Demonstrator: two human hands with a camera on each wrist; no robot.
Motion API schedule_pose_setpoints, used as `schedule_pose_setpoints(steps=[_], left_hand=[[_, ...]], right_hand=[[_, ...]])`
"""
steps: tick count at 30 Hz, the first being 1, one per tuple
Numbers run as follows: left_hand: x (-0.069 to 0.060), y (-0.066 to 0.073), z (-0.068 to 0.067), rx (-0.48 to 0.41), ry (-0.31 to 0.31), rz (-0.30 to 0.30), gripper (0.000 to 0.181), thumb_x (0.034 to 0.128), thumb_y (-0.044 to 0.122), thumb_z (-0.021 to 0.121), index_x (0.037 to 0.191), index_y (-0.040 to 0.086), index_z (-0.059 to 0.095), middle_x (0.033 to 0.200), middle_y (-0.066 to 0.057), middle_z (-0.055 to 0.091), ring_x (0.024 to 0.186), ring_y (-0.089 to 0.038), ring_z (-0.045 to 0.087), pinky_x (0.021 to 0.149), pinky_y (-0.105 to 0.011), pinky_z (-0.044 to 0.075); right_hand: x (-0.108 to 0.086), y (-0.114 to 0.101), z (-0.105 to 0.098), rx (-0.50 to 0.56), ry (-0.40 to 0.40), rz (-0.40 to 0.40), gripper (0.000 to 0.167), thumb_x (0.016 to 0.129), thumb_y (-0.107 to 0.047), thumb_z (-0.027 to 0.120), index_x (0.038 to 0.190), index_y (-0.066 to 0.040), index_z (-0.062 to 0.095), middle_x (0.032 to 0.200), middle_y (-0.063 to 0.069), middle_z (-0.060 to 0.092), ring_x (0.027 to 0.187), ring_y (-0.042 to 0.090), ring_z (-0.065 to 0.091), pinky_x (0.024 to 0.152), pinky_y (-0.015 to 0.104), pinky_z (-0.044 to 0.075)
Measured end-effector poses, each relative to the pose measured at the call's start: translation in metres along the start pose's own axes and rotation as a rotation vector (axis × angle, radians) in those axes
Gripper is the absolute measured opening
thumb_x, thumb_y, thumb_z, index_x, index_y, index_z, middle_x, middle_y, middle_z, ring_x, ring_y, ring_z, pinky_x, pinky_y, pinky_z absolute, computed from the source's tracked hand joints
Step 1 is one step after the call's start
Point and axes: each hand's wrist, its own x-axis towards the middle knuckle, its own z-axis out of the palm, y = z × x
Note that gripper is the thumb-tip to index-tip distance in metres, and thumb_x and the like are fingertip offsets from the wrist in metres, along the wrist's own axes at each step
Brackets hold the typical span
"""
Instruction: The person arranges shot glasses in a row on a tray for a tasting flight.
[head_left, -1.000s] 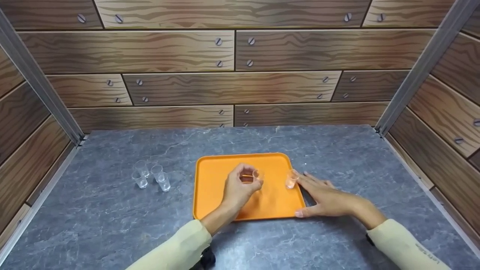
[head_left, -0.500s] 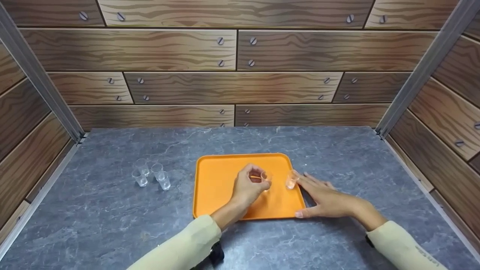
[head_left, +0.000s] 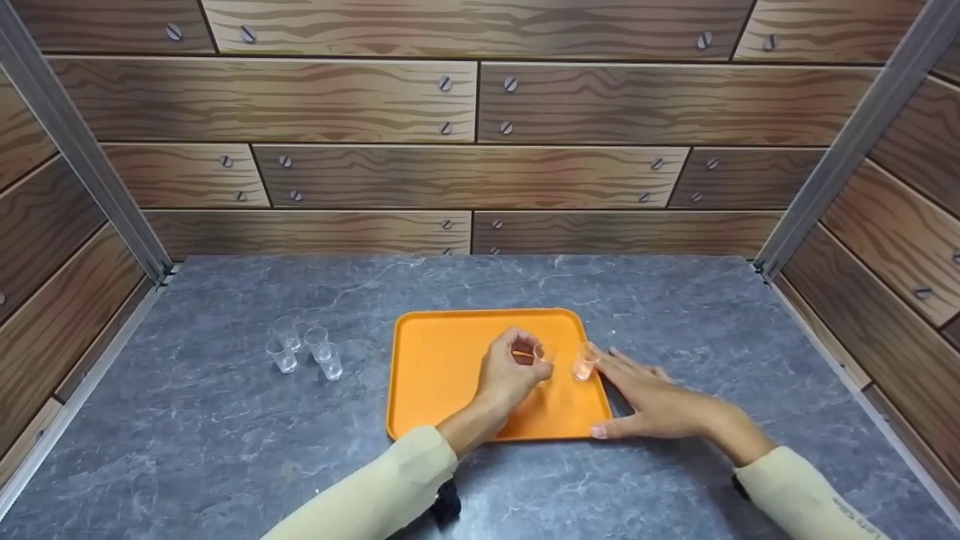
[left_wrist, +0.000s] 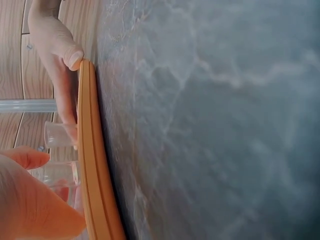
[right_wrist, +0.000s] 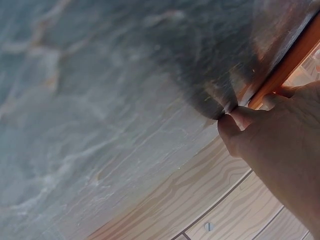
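My left hand [head_left: 511, 376] pinches a small clear cup [head_left: 544, 352] by its side, low over the orange tray [head_left: 431, 375]. In the left wrist view the held cup [left_wrist: 56, 172] is partly behind the thumb and fingers. A second clear cup [head_left: 584, 363] stands upright near the tray's right rim, a short way right of the held one. My right hand [head_left: 667, 405] rests along that rim with its fingers stretched out. Its thumb touches the front right corner, and a fingertip is beside the standing cup; whether it touches the cup I cannot tell.
Several more clear cups [head_left: 304, 352] stand close together on the grey marbled table [head_left: 187, 435], left of the tray. Wood-patterned walls [head_left: 480, 176] with grey metal corner posts [head_left: 817, 157] enclose the table at the back and sides.
My left hand has moved right across the tray with the cup, nearing the standing cup, more slowly in the last half second. The right hand stays at the tray's edge.
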Motion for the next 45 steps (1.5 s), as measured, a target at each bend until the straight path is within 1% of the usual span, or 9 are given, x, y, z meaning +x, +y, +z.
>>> schedule_pose_setpoints(steps=[7,13,19,24,29,34,38,41,45], left_hand=[[0.000,-0.002,0.005,0.012,0.001,0.021,0.031,0.0746,-0.012,0.078,0.099,0.004,0.066,0.092,-0.003,0.067,0.086,-0.013,0.063,0.076,-0.024,0.054],[0.000,-0.004,0.006,0.009,0.006,0.016,0.032,0.0746,-0.013,0.077,0.099,0.004,0.065,0.092,-0.004,0.066,0.086,-0.013,0.062,0.076,-0.024,0.054],[0.002,-0.006,0.009,0.023,0.003,0.001,0.032,0.0746,-0.012,0.077,0.100,0.004,0.066,0.092,-0.004,0.067,0.085,-0.013,0.062,0.077,-0.025,0.053],[0.004,-0.005,0.013,0.040,-0.005,-0.007,0.031,0.0762,-0.012,0.077,0.102,0.003,0.067,0.093,-0.005,0.068,0.086,-0.014,0.062,0.078,-0.025,0.053],[0.007,-0.004,0.014,0.043,0.002,-0.009,0.032,0.0754,-0.012,0.076,0.102,0.003,0.067,0.092,-0.005,0.068,0.085,-0.014,0.063,0.076,-0.025,0.054],[0.007,-0.003,0.015,0.051,0.015,0.003,0.032,0.0738,-0.011,0.075,0.101,0.003,0.067,0.090,-0.004,0.068,0.084,-0.014,0.063,0.075,-0.024,0.053],[0.006,-0.002,0.016,0.066,0.013,-0.001,0.034,0.0729,-0.012,0.075,0.102,0.004,0.066,0.093,-0.005,0.067,0.086,-0.014,0.062,0.077,-0.024,0.052],[0.005,-0.001,0.016,0.077,0.006,-0.021,0.036,0.0734,-0.011,0.076,0.103,0.006,0.066,0.095,-0.004,0.066,0.088,-0.015,0.061,0.079,-0.025,0.053],[0.003,-0.002,0.014,0.082,0.000,-0.031,0.038,0.0738,-0.010,0.078,0.107,0.005,0.065,0.098,-0.005,0.067,0.091,-0.016,0.062,0.082,-0.026,0.054]], right_hand=[[-0.002,-0.002,0.000,-0.002,0.002,-0.008,0.113,0.095,-0.068,0.074,0.176,-0.013,0.016,0.182,0.007,0.010,0.163,0.048,0.007,0.115,0.088,0.006],[0.000,0.000,0.001,-0.008,-0.001,-0.002,0.116,0.094,-0.071,0.073,0.176,-0.015,0.013,0.182,0.004,0.008,0.164,0.046,0.007,0.117,0.086,0.005],[-0.002,0.000,0.000,-0.004,-0.008,0.006,0.115,0.095,-0.068,0.074,0.176,-0.013,0.015,0.182,0.008,0.009,0.164,0.047,0.006,0.116,0.087,0.003],[-0.003,0.001,0.000,-0.006,-0.002,-0.001,0.114,0.096,-0.067,0.074,0.175,-0.010,0.015,0.181,0.012,0.010,0.163,0.049,0.007,0.115,0.087,0.004],[-0.003,0.001,-0.001,-0.001,-0.002,-0.002,0.113,0.096,-0.066,0.074,0.175,-0.011,0.016,0.181,0.011,0.010,0.163,0.049,0.006,0.116,0.086,0.005],[-0.003,0.000,-0.001,0.000,-0.003,0.000,0.113,0.096,-0.066,0.074,0.175,-0.011,0.017,0.182,0.009,0.010,0.163,0.048,0.007,0.115,0.087,0.005],[-0.003,-0.001,-0.001,-0.002,-0.003,-0.001,0.113,0.096,-0.066,0.075,0.176,-0.011,0.016,0.182,0.008,0.009,0.163,0.049,0.008,0.115,0.088,0.005],[-0.003,-0.001,-0.001,-0.002,-0.001,-0.003,0.114,0.096,-0.066,0.075,0.176,-0.012,0.015,0.182,0.009,0.009,0.163,0.049,0.008,0.115,0.087,0.005],[-0.003,0.000,0.000,-0.002,0.000,-0.005,0.114,0.096,-0.066,0.075,0.176,-0.012,0.014,0.182,0.009,0.009,0.163,0.049,0.008,0.115,0.087,0.005]])
